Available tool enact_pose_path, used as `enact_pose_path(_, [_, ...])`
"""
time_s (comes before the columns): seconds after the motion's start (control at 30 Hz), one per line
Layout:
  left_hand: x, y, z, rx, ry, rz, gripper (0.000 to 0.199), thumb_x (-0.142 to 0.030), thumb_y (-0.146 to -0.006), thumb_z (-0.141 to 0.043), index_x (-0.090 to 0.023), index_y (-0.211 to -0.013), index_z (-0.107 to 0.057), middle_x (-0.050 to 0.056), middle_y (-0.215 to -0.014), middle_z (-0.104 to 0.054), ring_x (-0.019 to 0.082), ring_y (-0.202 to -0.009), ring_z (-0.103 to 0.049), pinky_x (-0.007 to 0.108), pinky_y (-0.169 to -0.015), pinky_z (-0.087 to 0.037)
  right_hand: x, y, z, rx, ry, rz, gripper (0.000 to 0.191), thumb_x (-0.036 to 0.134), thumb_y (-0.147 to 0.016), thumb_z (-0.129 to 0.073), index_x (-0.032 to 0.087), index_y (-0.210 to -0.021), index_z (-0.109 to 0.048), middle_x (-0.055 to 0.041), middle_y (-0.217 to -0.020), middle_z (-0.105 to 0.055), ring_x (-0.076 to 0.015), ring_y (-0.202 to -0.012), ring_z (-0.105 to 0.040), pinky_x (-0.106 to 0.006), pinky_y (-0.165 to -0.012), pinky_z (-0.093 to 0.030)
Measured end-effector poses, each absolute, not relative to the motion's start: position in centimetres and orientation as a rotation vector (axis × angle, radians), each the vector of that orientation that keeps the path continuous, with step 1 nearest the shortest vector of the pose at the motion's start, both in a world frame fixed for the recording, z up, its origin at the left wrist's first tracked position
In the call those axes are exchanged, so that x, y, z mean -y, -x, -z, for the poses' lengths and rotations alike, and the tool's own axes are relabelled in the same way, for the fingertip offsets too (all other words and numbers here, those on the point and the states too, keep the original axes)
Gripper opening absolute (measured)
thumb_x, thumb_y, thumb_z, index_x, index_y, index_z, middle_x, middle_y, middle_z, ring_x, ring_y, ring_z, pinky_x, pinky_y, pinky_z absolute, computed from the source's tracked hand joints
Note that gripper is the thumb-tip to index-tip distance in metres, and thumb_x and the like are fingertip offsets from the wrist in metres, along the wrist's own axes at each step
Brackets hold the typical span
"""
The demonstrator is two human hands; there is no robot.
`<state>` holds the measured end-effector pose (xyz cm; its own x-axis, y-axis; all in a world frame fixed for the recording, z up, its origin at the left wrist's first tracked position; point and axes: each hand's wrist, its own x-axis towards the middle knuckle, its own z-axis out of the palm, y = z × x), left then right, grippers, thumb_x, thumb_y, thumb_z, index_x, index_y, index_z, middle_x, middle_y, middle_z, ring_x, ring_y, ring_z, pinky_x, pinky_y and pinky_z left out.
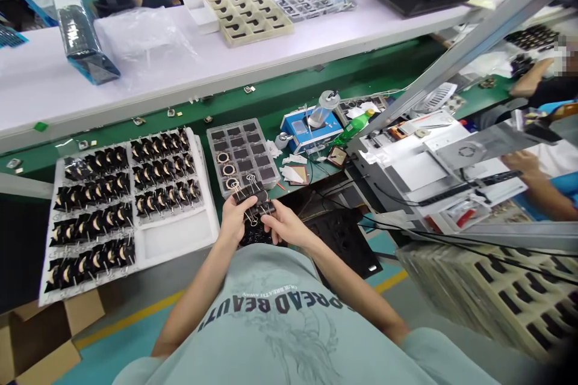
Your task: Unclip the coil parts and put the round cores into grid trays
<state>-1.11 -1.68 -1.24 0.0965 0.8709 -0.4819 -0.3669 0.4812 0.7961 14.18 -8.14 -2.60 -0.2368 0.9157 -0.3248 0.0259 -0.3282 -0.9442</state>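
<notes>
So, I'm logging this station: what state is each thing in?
Left hand: gripping clips
Right hand: gripping clips
White tray: partly filled
Clear box: rings in three compartments
Bottle: capped
Carton: open
Blue device: power unclear

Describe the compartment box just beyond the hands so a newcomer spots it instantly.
On the green bench, look between the white tray of black clips and the blue device. There, just beyond the left hand, sits a clear compartment box. Unlike either neighbour, it is a grid of dark squares, with pale rings in its left column.
</notes>
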Motion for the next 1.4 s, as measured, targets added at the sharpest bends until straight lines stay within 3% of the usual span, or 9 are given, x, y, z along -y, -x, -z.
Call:
enact_pose_path(0.23, [2.5,1.5,2.0,-1.180,-0.515,-1.032,0.042,-0.028,-0.053,-0.091,-0.013,-0.085,-0.069,0.003,-0.080,-0.073,0.014,-0.064,-0.064,0.029,-0.068,-0.052,8.5,-13.1,4.7,1.118,1.255,-1.803,0.043,0.053,-0.082,-0.069,0.021,-0.109,-0.056,-0.0025,-0.090,-0.066,-0.0157,-0.076,-0.067,-0.022,-0.051,-0.052])
enact_pose_path(0.37, [3.3,1.0,2.9,-1.195,-0.485,-0.971,0.043,-0.027,-0.052,-0.092,-0.013,-0.087,-0.071,0.005,-0.084,-0.075,0.016,-0.071,-0.067,0.029,-0.070,-0.053,7.8,-11.5,4.9,1.341,1.387,-1.756,0.038,0.051,-0.089,-0.061,0.016,-0.075,-0.062,-0.0009,-0.064,-0.062,-0.0124,-0.057,-0.059,-0.022,-0.051,-0.045])
enact_pose_path(0.47, [3.6,0.7,3.7,-1.219,-0.449,-0.928,0.042,-0.029,-0.052,-0.091,-0.014,-0.086,-0.071,0.006,-0.086,-0.076,0.018,-0.075,-0.069,0.031,-0.074,-0.054,8.3,-11.9,4.9,1.383,1.403,-1.754,0.041,0.049,-0.091,-0.059,0.016,-0.067,-0.062,-0.0002,-0.059,-0.062,-0.0106,-0.048,-0.055,-0.023,-0.051,-0.043])
enact_pose_path(0.67, [3.3,1.2,4.5,-1.289,-0.487,-1.047,0.042,-0.032,-0.057,-0.090,-0.017,-0.090,-0.068,0.004,-0.094,-0.073,0.017,-0.085,-0.069,0.032,-0.081,-0.055,9.5,-13.9,9.2,1.249,1.622,-1.857,0.037,0.052,-0.086,-0.067,0.015,-0.080,-0.068,-0.0033,-0.068,-0.068,-0.0139,-0.053,-0.061,-0.024,-0.051,-0.046])
enact_pose_path(0.8, [3.8,2.3,4.9,-1.424,-0.619,-1.034,0.054,-0.034,-0.058,-0.089,-0.017,-0.105,-0.066,0.007,-0.101,-0.071,0.019,-0.085,-0.069,0.033,-0.077,-0.058,8.0,-14.0,12.5,1.031,1.844,-1.666,0.051,0.045,-0.072,-0.083,0.016,-0.112,-0.068,-0.0132,-0.109,-0.072,-0.0224,-0.089,-0.070,-0.028,-0.067,-0.055])
enact_pose_path(0.87, [4.4,2.8,5.2,-1.470,-0.731,-0.942,0.058,-0.032,-0.060,-0.087,-0.018,-0.112,-0.066,0.008,-0.106,-0.070,0.020,-0.087,-0.069,0.033,-0.075,-0.059,7.4,-14.4,12.5,0.897,1.710,-1.684,0.052,0.053,-0.079,-0.075,0.018,-0.117,-0.067,-0.0141,-0.119,-0.069,-0.0231,-0.099,-0.069,-0.030,-0.076,-0.056])
enact_pose_path(1.0, [5.5,2.9,6.3,-1.383,-1.004,-0.624,0.059,-0.023,-0.057,-0.087,-0.018,-0.113,-0.069,0.010,-0.112,-0.071,0.024,-0.094,-0.069,0.039,-0.083,-0.058,7.3,-15.6,10.2,0.661,1.236,-1.828,0.056,0.065,-0.081,-0.067,0.019,-0.113,-0.070,-0.0101,-0.112,-0.073,-0.0201,-0.093,-0.070,-0.031,-0.079,-0.057])
enact_pose_path(1.2, [6.0,1.6,6.5,-1.315,-1.147,-0.507,0.062,-0.017,-0.056,-0.085,-0.018,-0.116,-0.070,0.013,-0.123,-0.069,0.028,-0.106,-0.067,0.044,-0.099,-0.050,8.5,-16.7,9.0,0.570,1.371,-1.534,0.045,0.055,-0.068,-0.081,0.015,-0.088,-0.076,-0.0080,-0.088,-0.076,-0.0214,-0.084,-0.068,-0.034,-0.080,-0.054])
enact_pose_path(1.4, [5.2,-0.1,6.1,-1.152,-1.150,-0.280,0.076,-0.018,-0.057,-0.085,-0.018,-0.130,-0.064,0.012,-0.112,-0.071,0.024,-0.086,-0.068,0.036,-0.072,-0.057,9.3,-19.1,7.9,0.611,1.336,-1.632,0.043,0.051,-0.077,-0.074,0.021,-0.108,-0.072,-0.0041,-0.095,-0.073,-0.0167,-0.079,-0.066,-0.025,-0.062,-0.053])
